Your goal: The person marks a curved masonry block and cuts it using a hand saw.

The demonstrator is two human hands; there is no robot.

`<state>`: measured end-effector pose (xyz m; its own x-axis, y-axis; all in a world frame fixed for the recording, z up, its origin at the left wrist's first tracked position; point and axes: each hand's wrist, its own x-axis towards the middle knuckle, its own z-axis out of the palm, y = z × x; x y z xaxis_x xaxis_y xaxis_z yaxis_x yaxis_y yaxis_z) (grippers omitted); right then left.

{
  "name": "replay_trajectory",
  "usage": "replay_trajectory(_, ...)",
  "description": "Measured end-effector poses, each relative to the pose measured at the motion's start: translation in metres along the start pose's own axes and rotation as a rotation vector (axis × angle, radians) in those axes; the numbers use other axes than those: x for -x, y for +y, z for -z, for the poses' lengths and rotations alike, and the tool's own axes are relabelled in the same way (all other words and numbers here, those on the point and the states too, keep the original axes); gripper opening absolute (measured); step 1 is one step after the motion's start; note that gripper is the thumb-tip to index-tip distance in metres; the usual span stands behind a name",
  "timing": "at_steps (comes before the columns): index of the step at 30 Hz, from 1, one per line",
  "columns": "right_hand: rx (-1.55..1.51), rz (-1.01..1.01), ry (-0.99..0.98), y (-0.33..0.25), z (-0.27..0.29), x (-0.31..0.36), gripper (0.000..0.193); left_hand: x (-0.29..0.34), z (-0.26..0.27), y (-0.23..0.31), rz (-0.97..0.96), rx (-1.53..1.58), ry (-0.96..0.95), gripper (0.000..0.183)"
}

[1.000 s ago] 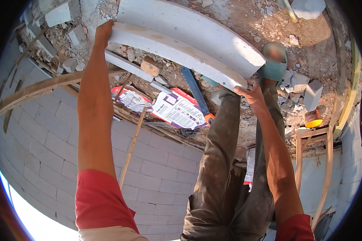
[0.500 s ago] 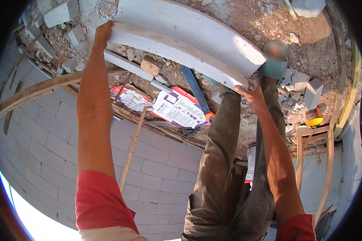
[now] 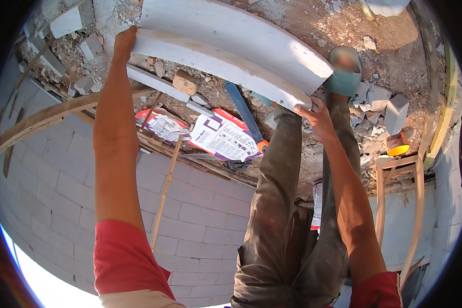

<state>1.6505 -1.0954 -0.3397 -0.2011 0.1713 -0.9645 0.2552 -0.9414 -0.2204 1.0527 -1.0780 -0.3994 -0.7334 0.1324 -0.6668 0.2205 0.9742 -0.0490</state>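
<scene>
A long pale grey concrete block (image 3: 220,64) spans the space between my two hands, bowed by the lens. My left hand (image 3: 124,42) is closed around its far left end. The near right end is gripped by my right hand (image 3: 318,119), thumb and fingers on the edge. Right behind it lies another wide pale slab face (image 3: 241,28); I cannot tell whether the two are joined. Below the block, a hand saw (image 3: 244,110) with a dark blue blade and orange handle lies on the rubble, next to a printed paper bag (image 3: 223,136).
Broken block pieces (image 3: 69,19) and rubble lie left and right. My foot in a green shoe (image 3: 345,82) stands by the slab's right end. A yellow-rimmed container (image 3: 397,146) sits above a wooden frame (image 3: 400,167). A block wall (image 3: 200,205) drops away below, with wooden strips (image 3: 167,192).
The block and both hands have shifted slightly left in the picture, along with the ground around them. Both hands keep their grip on the block's ends.
</scene>
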Motion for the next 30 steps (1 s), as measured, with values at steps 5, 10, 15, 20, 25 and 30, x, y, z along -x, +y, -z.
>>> replay_trajectory(5,-0.105,0.008,-0.009,0.004,-0.01,0.004,0.075,-0.014,0.005,-0.01,-0.001,0.042,-0.111,0.052)
replay_trajectory(10,-0.184,0.026,0.068,0.005,-0.019,0.01,0.068,-0.031,0.008,-0.022,-0.079,-0.001,-0.101,0.049)
replay_trajectory(15,-0.193,0.063,0.063,0.005,-0.015,0.007,0.066,-0.034,0.002,-0.022,-0.077,-0.063,-0.083,0.047)
replay_trajectory(20,-0.181,0.044,0.049,0.01,-0.011,0.004,0.068,-0.036,0.002,-0.023,-0.06,-0.085,-0.068,0.046)
replay_trajectory(25,-0.168,0.038,0.049,0.012,-0.012,0.003,0.069,-0.04,0.005,-0.027,-0.083,-0.134,-0.043,0.048)
replay_trajectory(30,-0.175,-0.001,0.049,0.008,-0.017,0.003,0.069,-0.032,0.01,-0.025,-0.077,-0.142,-0.023,0.047)
